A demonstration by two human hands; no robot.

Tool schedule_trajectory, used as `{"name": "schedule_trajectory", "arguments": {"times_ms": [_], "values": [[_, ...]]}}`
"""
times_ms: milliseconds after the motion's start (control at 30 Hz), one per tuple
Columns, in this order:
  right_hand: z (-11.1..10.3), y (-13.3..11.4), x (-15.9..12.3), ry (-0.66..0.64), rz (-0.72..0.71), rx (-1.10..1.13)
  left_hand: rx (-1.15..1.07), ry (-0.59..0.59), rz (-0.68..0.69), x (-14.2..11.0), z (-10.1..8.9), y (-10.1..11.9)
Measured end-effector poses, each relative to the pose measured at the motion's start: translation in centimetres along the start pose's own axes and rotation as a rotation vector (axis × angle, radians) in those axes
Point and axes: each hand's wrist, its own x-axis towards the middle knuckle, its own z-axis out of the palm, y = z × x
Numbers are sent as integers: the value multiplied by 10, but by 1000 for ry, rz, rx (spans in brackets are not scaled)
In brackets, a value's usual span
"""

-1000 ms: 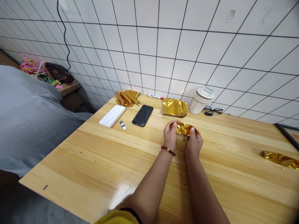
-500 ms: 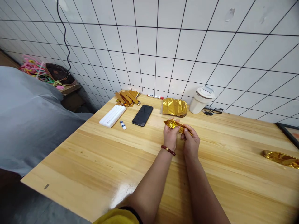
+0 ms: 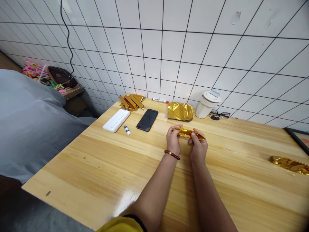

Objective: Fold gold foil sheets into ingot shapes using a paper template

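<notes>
A narrow folded strip of gold foil (image 3: 189,133) lies level between both my hands, just above the wooden table (image 3: 101,167). My left hand (image 3: 173,139), with a red bead bracelet on the wrist, pinches the strip's left end. Pinching the right end is my right hand (image 3: 198,145). Both hands have their fingers closed on the foil. A stack of gold foil sheets (image 3: 180,111) lies just beyond the hands.
A black phone (image 3: 147,119), a white power bank (image 3: 116,120) and a small glue tube (image 3: 127,130) lie to the left. Folded gold strips (image 3: 131,101), a red marker (image 3: 160,101), a white cup (image 3: 207,103) and glasses (image 3: 219,114) sit by the tiled wall. More gold foil (image 3: 290,164) lies far right.
The gold foil went from a crumpled, wider piece to a thin flat strip held level. Both hands shifted slightly and now pinch its two ends.
</notes>
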Motion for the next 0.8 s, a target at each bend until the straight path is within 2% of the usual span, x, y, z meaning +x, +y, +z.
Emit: {"name": "schedule_trajectory", "arguments": {"times_ms": [167,267,367,433,500,700,800], "values": [[1,3,2,23,15,2,58,-42,28,-4,3,-1],[0,4,3,82,26,-24,63,-168,20,-9,5,2],[-1,3,5,120,42,38,45,-332,-53,-13,4,4],[-2,1,6,137,58,82,64,-376,-98,-14,3,4],[-2,0,7,135,70,93,98,-349,-92,-13,3,2],[-1,2,5,-7,84,35,86,-102,31,-5,6,-2],[0,3,2,13,61,-45,86,-24,37,-2,4,-3]]}}
